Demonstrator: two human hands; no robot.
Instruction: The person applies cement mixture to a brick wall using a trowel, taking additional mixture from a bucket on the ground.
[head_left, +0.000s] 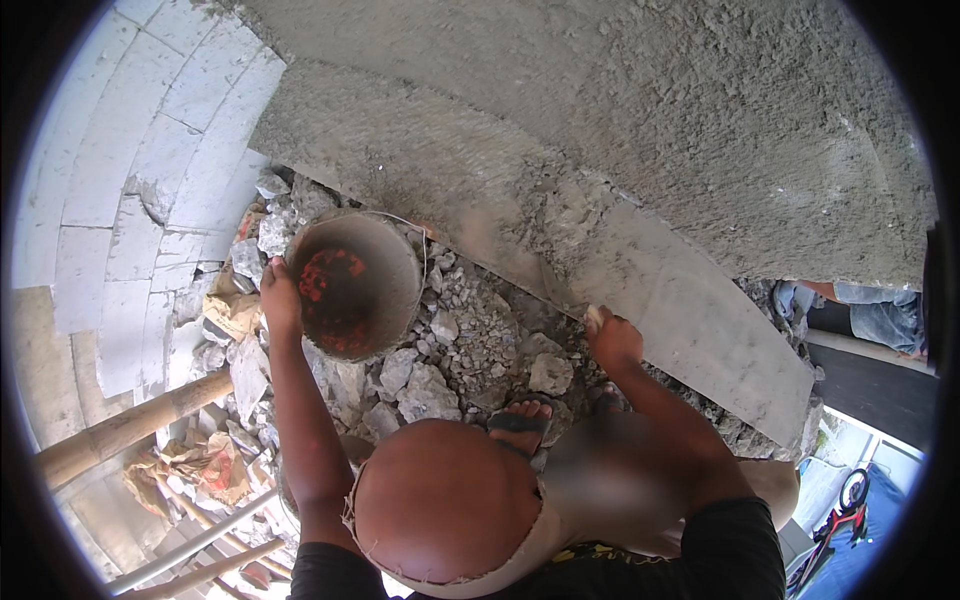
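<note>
My left hand (280, 296) grips the left rim of a round bucket (398, 262). The bucket is grey with mortar and its inside shows red patches; it stands tilted on rubble. My right hand (613, 342) is closed around the pale handle of a trowel (592, 318). The trowel's grey blade lies against the rough wet plaster of a sloping wall band (420, 160). A smoother grey strip (700, 330) runs down to the right of that hand. My bent knee (445, 500) and a foot in a sandal (520, 420) are below both hands.
Broken concrete pieces (455, 365) cover the ground under the bucket. A white block wall (130, 200) curves on the left, with a bamboo pole (130, 425), torn paper sacks (210, 465) and thin rods (190, 545) below it. Another person's legs (875, 312) show at the right.
</note>
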